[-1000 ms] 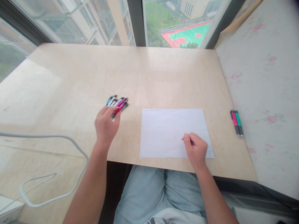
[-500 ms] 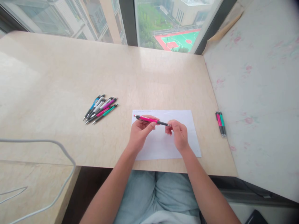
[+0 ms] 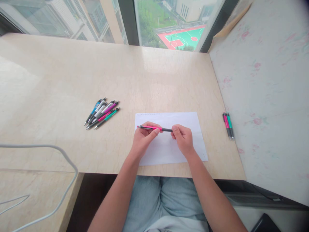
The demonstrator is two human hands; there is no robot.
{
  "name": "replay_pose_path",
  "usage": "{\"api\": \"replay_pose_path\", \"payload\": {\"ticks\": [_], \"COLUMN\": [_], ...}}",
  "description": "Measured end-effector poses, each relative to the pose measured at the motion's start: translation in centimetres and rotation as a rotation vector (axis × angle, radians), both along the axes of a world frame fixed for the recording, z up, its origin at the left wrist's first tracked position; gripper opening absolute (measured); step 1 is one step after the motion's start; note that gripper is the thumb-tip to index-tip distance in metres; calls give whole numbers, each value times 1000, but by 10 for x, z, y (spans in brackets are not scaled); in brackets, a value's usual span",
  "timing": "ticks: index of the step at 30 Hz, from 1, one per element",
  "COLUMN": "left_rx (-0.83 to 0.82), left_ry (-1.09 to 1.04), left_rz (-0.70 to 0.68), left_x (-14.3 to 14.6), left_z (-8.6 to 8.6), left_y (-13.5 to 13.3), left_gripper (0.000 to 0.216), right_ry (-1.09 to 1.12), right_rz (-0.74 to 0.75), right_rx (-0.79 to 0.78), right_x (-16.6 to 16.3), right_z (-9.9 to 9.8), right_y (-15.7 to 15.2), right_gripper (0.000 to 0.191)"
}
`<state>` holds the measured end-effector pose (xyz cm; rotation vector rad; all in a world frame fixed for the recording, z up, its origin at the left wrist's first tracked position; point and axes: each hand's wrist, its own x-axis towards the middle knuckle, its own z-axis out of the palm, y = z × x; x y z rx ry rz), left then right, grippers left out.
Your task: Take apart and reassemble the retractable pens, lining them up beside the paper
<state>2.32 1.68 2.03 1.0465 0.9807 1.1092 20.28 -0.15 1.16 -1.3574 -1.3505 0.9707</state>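
Note:
A pink and black ballpoint pen (image 3: 156, 128) lies nearly level across both hands, above a white sheet of paper (image 3: 169, 148). My left hand (image 3: 146, 135) is closed round the pink barrel, with the thumb on top and the clicker end pointing left. At the other end, my right hand (image 3: 182, 137) pinches the pen's tip between thumb and fingers, which hide the point. Faint writing runs along the sheet's top left edge; the rest of its visible face looks blank.
Several pens in blue, silver, purple, pink and green lie in a pile (image 3: 102, 114) on the left. Two more, a pink pen (image 3: 226, 125) and a green pen (image 3: 230, 125), lie beside the right wall. A white cable (image 3: 65, 154) loops across the lower left.
The pen has turned from slanting down to the right to almost level, its clicker end now lower. My right fingers now cover its metal tip. The view has shifted slightly.

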Motion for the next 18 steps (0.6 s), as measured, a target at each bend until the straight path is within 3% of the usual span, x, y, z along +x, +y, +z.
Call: {"api": "replay_pose_path", "payload": {"ticks": [5, 10, 18], "left_rx": [12, -18, -35], "left_ry": [-68, -54, -68], "left_rz": [15, -33, 27], "left_x": [0, 0, -1], "left_z": [2, 2, -1], "left_y": [-1, -1, -1], "left_gripper": [19, 19, 20], "right_ry": [51, 175, 128], "right_rz": [-66, -138, -63], "right_rx": [-33, -29, -44], "right_x": [2, 1, 3], "right_z": [-1, -2, 0], "right_y": [-1, -1, 0], "right_gripper": [60, 56, 54]}}
